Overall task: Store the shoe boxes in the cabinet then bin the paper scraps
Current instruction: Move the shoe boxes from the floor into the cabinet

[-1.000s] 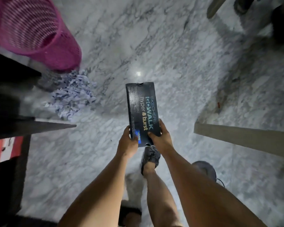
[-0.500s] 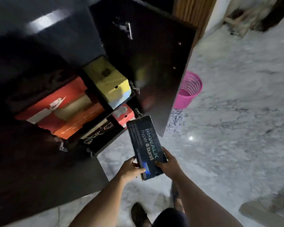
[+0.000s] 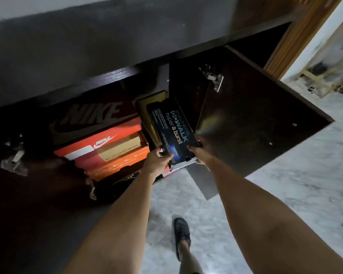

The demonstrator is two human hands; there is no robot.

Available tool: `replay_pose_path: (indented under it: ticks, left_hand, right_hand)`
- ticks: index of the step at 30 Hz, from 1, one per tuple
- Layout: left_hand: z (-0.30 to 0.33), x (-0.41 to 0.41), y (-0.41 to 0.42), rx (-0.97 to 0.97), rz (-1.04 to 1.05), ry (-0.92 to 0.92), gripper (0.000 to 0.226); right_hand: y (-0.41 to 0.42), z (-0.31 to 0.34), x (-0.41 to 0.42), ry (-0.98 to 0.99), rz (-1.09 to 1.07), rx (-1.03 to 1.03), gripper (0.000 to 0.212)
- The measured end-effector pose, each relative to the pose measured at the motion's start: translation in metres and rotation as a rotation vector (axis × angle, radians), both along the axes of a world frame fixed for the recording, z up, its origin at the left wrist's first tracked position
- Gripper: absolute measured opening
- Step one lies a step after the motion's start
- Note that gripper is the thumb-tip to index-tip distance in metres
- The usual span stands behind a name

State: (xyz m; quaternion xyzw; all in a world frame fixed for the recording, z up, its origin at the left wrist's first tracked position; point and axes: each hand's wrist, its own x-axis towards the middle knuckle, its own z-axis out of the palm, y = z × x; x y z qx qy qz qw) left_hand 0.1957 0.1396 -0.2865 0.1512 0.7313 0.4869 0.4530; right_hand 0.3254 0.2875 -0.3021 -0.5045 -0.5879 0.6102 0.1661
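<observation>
Dark shoe box tilted lid-up, far end already inside the cabinet opening, lying over a yellow box and close against the open door; near end juts out, gripped at its two corners. Risk, as judged: the far end could catch on the yellow box or scrape the door edge, and the tilt could let the lid slip or the box skew, since only the near corners are held. Left hand curled round the near left corner, right hand round the near right, both arms stretched forward.
</observation>
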Motion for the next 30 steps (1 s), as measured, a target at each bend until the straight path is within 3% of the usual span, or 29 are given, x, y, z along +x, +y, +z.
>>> replay_pose_path:
  ticks: [4, 9, 14, 17, 20, 23, 30]
  left_hand:
    - [-0.004, -0.041, 0.058, -0.012, 0.145, -0.076, 0.071]
    - [-0.023, -0.073, 0.103, -0.034, 0.199, -0.115, 0.053]
    - [-0.048, -0.109, 0.131, -0.115, 0.191, 0.068, 0.032]
    - [-0.075, -0.120, 0.136, -0.189, 0.159, 0.157, 0.038]
    - [-0.031, -0.097, 0.127, -0.238, 0.132, 0.235, 0.052]
    - [0.006, -0.072, 0.107, -0.309, 0.127, 0.280, 0.048]
    - [0.060, -0.049, 0.049, -0.414, -0.128, 0.456, 0.044]
  right_hand:
    - [0.048, -0.004, -0.052, -0.038, 0.090, 0.073, 0.063]
    - [0.084, -0.024, -0.099, -0.076, 0.241, 0.167, 0.076]
    - [0.113, -0.025, -0.132, -0.110, 0.286, 0.198, 0.071]
    - [0.119, -0.031, -0.135, -0.149, 0.306, 0.195, 0.070]
    - [0.112, -0.030, -0.129, -0.199, 0.333, 0.244, 0.070]
    - [0.097, -0.020, -0.122, -0.223, 0.229, 0.289, 0.068]
    - [0.048, 0.024, -0.098, -0.293, 0.106, 0.250, 0.055]
